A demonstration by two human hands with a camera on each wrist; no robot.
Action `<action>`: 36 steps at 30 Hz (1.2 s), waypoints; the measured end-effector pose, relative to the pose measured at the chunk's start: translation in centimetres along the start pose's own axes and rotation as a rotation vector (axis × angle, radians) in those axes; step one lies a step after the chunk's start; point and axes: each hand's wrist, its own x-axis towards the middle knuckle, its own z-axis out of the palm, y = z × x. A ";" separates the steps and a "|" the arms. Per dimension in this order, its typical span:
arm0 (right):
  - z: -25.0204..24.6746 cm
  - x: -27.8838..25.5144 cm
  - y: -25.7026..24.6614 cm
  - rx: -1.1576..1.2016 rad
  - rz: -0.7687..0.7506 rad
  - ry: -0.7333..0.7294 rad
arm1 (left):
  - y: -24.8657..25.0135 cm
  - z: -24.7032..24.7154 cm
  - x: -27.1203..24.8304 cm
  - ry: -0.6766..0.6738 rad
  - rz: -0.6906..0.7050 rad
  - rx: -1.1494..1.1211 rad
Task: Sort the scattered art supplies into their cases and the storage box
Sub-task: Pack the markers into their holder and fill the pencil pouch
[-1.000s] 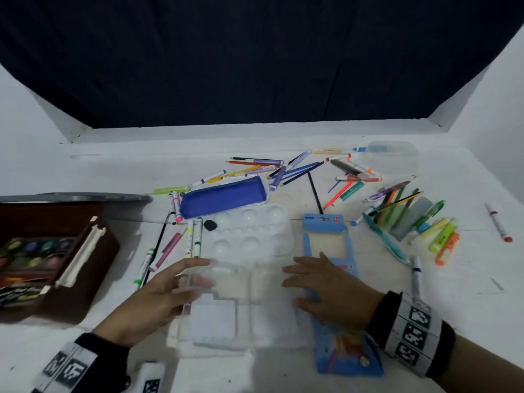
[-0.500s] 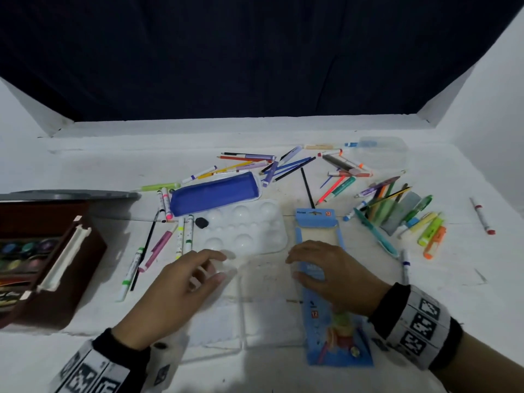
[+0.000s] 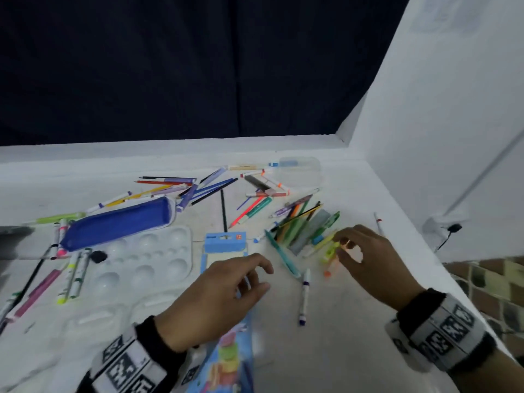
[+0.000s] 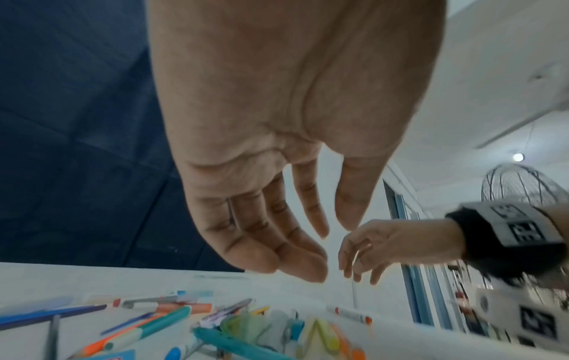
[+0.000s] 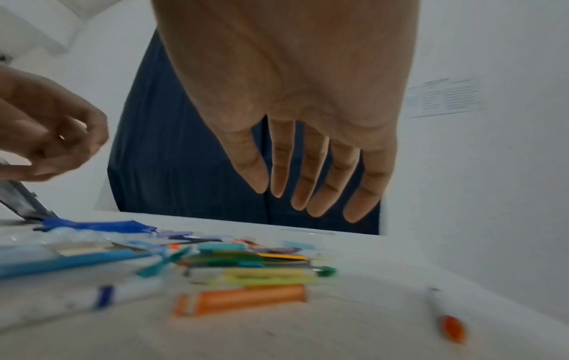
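A: While both hands hung above the white tabletop (image 3: 354, 321), what did each have hold of?

B: Nothing that I could see. The right hand (image 3: 365, 256) hovered over the highlighter cluster at about two o'clock from the tabletop's middle, fingers straight and slightly spread in the right wrist view, clear of the orange highlighter (image 5: 243, 300) and the yellow one (image 5: 264, 277) below them. The left hand (image 3: 221, 290) floated over the light blue pencil case (image 3: 225, 245), fingers loosely curled and empty.

A: Where did the supplies lie?

B: Scattered. Pencils and markers fanned out toward twelve o'clock, beside a clear plastic box (image 3: 300, 171) at one o'clock. A dark blue pouch (image 3: 116, 222) lay at ten o'clock, touching the far edge of the white paint palette (image 3: 141, 259). More markers lay at nine o'clock, left of the palette, with a small black eraser (image 3: 97, 256) just beside its left rim.

A: Anything near the right hand?

B: A teal pen (image 3: 283, 256) lay between the two hands, and a white marker with a purple cap (image 3: 304, 296) lay below it toward five o'clock. One red-tipped marker (image 3: 378, 222) lay apart at three o'clock, near the wall.

A: The storage box?

B: Only a dark blurred edge at the far left; I could not tell what it was.
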 end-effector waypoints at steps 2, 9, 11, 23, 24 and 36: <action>-1.0 0.2 4.3 -0.086 0.068 -0.035 | 0.6 2.1 1.9 -0.055 0.000 0.070; -1.6 2.5 14.2 -0.353 0.246 -0.407 | 2.4 7.5 6.4 -0.255 -0.020 0.398; -1.4 3.3 15.1 -0.338 0.224 -0.458 | 2.6 8.8 7.2 -0.318 -0.048 0.492; -1.6 4.8 14.4 0.035 0.252 -0.349 | 3.9 9.8 6.6 -0.233 -0.203 0.357; -1.7 4.6 13.7 0.100 0.244 -0.325 | 4.1 9.3 6.1 -0.182 -0.223 0.301; 0.6 2.7 0.1 0.854 0.230 -0.623 | 2.8 3.9 -4.4 0.543 -0.489 -0.373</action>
